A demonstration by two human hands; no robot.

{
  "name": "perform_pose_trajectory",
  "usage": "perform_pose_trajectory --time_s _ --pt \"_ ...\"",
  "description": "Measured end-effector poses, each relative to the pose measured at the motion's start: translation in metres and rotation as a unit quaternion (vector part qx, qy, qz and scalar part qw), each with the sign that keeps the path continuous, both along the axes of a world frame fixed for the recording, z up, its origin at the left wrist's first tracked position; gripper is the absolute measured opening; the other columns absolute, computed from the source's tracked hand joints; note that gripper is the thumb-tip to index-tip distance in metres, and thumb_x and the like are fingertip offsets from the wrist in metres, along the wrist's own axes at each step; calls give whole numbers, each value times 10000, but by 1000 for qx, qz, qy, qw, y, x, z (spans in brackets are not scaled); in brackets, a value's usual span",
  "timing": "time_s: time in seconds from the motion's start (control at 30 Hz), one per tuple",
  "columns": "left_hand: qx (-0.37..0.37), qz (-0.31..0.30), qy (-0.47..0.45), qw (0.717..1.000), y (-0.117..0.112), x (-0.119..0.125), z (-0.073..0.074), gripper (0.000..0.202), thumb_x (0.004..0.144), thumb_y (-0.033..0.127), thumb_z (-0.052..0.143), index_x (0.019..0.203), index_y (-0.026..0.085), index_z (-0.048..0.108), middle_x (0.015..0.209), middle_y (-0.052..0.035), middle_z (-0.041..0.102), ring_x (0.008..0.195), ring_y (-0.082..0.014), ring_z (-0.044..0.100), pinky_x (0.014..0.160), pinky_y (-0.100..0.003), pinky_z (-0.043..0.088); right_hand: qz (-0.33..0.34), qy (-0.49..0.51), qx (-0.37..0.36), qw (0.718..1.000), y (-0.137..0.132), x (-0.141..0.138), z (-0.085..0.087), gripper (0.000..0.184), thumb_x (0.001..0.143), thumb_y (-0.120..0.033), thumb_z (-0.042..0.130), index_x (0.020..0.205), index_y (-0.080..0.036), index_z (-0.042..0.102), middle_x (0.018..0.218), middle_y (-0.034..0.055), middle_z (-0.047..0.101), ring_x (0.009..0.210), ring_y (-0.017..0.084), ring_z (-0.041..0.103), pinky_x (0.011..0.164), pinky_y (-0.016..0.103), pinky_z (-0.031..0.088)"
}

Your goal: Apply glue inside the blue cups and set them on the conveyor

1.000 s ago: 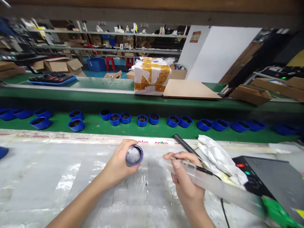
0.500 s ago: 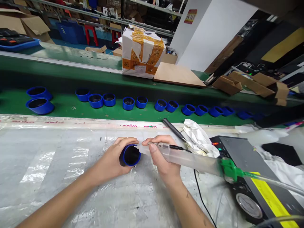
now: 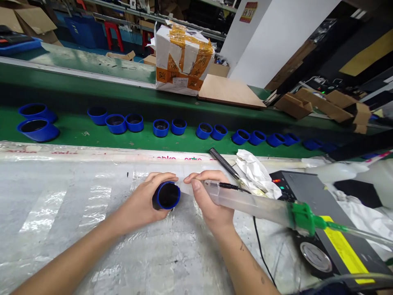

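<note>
My left hand (image 3: 149,201) is wrapped round a blue cup-shaped part (image 3: 179,199) with a dark inside, its opening tipped toward me. In my right hand (image 3: 211,200) is a clear dispensing syringe (image 3: 256,207), held like a pen. Its tip points left to the upper right rim of the blue part; whether it touches cannot be made out. A green adapter (image 3: 302,218) with a hose closes the syringe's back end. A thin black cable (image 3: 227,186) runs from a plug on the syringe near my fingers.
Several similar blue parts (image 3: 161,128) stand along the green belt (image 3: 129,141) behind the film-covered table (image 3: 76,241). At the right are a grey dispenser unit (image 3: 299,192), crumpled white tissue (image 3: 258,174) and a black-handled tool (image 3: 224,162). A taped box (image 3: 184,61) stands beyond the belt.
The view has tilted slightly, so the background sits a little higher. Both hands keep their grips, and the syringe tip stays by the blue part's rim.
</note>
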State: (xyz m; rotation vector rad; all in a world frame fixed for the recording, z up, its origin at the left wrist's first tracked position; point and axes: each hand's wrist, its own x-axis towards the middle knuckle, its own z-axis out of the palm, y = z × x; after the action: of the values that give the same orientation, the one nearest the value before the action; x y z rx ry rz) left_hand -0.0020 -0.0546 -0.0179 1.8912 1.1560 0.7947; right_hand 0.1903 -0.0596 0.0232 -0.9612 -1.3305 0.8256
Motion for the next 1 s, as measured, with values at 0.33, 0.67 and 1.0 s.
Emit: perform_pose_trajectory --time_s 0.33,0.67,1.0 --pt "12 7 8 1000 1 1 2 656 737 156 751 1342 314 552 1329 -49 649 1223 -298 643 1031 -449 550 -14 -37 0 999 -3 2 -2 65 909 -214 714 904 -256 665 846 11 785 835 203 771 815 361 596" --pt "3 10 12 1000 0 1 7 634 741 174 760 1326 321 569 1357 -43 629 1206 -289 653 1018 -446 555 -21 -94 -4 995 -7 8 2 68 903 -200 705 899 -257 667 845 9 787 840 211 777 799 360 589" --pt "9 11 4 1000 1 2 8 617 730 170 765 1302 318 586 1367 -33 631 1214 -287 650 1038 -452 546 -13 -124 -15 992 -8 14 7 51 888 -220 692 867 -255 662 801 8 775 760 198 760 707 336 581"
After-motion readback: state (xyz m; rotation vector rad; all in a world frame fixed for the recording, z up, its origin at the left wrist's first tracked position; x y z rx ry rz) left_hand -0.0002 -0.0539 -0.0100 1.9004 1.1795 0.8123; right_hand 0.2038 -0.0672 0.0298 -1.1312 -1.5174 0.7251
